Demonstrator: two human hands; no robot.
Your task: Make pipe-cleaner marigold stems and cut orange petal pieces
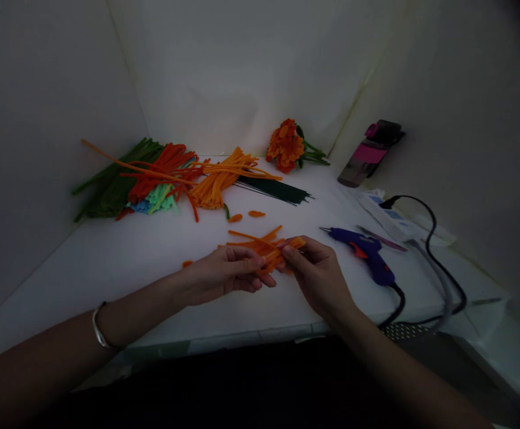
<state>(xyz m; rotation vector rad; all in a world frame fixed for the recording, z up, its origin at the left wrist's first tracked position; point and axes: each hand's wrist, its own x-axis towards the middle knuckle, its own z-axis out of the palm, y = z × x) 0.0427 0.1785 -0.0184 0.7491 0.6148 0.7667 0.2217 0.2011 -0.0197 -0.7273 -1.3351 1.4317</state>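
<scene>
My left hand (224, 273) and my right hand (316, 271) meet over the white table (121, 256), both pinching short orange pipe-cleaner pieces (282, 250). The left fingers grip the bundle from the left, and the right thumb and forefinger close on its right end. More cut orange pieces (253, 238) lie loose on the table just behind the hands. A silver bangle (99, 328) sits on my left wrist.
A pile of green, red, orange and blue pipe cleaners (161, 176) lies at the back left, with dark green wires (273, 189) beside it. A finished orange flower (287, 145) rests by the back wall. A blue glue gun (367, 253), its black cable (439, 238) and a bottle (370, 152) are at the right.
</scene>
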